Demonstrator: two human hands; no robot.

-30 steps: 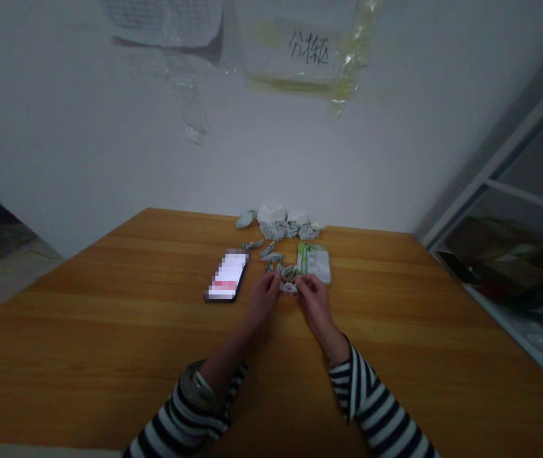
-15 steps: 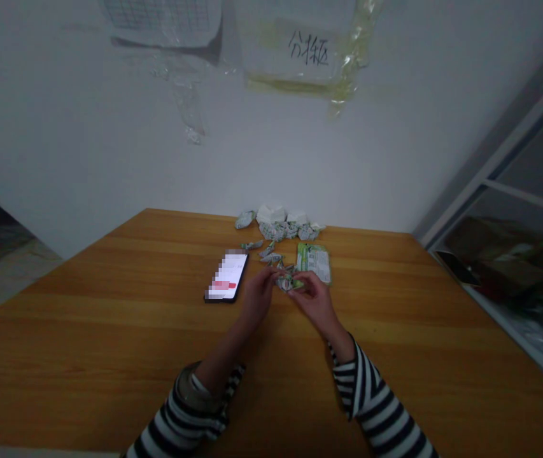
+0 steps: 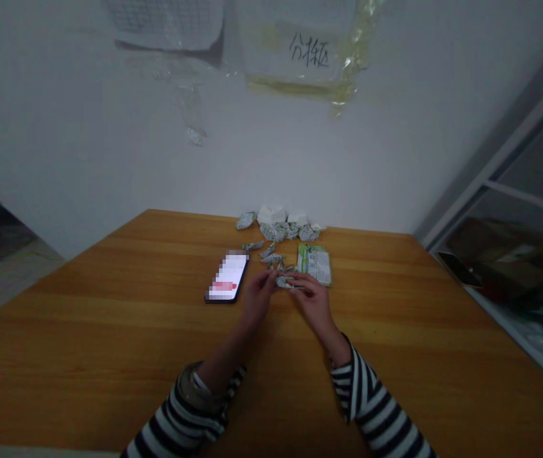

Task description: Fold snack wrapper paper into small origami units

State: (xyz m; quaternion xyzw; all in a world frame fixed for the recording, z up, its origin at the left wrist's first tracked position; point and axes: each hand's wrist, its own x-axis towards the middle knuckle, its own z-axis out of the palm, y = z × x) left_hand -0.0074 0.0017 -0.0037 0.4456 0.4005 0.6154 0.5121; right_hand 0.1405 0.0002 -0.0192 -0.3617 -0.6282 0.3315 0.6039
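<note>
Between my two hands is a small twist-wrapped piece, like a candy (image 3: 284,281), in a whitish printed wrapper. The fingers of my left hand (image 3: 258,294) are closed on its left end. At its right end, the thumb and fingers of my right hand (image 3: 313,300) pinch it. Just beyond my fingers lie several similar wrapped pieces (image 3: 272,259) on the wooden table (image 3: 166,343). A flat green and white printed packet (image 3: 315,262) rests behind my right hand. What is inside the wrapper is hidden.
A phone (image 3: 227,277) with a lit screen lies left of my hands. Crumpled printed wrappers and white tissue (image 3: 272,215) are heaped at the table's back edge by the wall. Past the right edge, a second phone (image 3: 458,268) sits near a shelf with boxes.
My right fingers have drawn over the wrapped piece and cover more of it. The piece looks flatter and less of its wrapper shows. Both hands stay in nearly the same place.
</note>
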